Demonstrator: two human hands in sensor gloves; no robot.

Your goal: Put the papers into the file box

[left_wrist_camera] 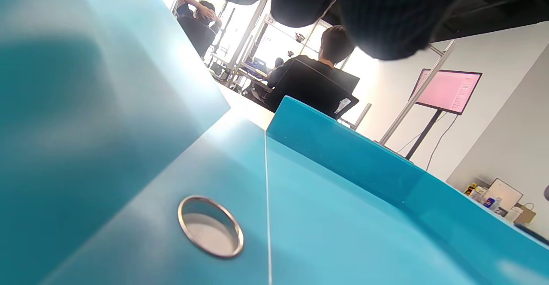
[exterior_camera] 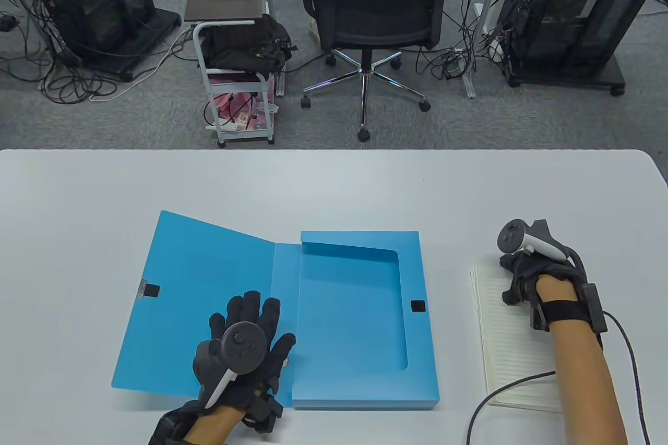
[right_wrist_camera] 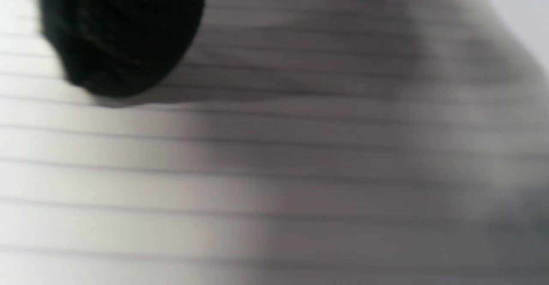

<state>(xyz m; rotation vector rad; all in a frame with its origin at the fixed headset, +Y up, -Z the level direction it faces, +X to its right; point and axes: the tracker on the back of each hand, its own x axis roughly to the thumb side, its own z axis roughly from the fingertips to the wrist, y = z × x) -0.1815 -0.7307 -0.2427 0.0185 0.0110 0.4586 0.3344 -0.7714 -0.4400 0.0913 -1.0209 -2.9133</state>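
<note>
The blue file box (exterior_camera: 360,320) lies open on the white table, with its lid (exterior_camera: 193,299) folded out flat to the left. My left hand (exterior_camera: 249,320) rests flat with fingers spread on the lid's near right part, by the spine. In the left wrist view its fingers (left_wrist_camera: 377,19) hang over the spine's metal ring hole (left_wrist_camera: 210,227) and the box wall (left_wrist_camera: 343,152). The stack of lined papers (exterior_camera: 514,346) lies right of the box. My right hand (exterior_camera: 514,278) rests on its far left corner. One fingertip (right_wrist_camera: 120,36) touches the lined sheet (right_wrist_camera: 274,169).
The white table (exterior_camera: 334,189) runs wide behind the box. A glove cable (exterior_camera: 501,393) trails over the papers' near end. Beyond the far edge stand an office chair (exterior_camera: 373,12), a small cart (exterior_camera: 235,53) and equipment racks on the floor.
</note>
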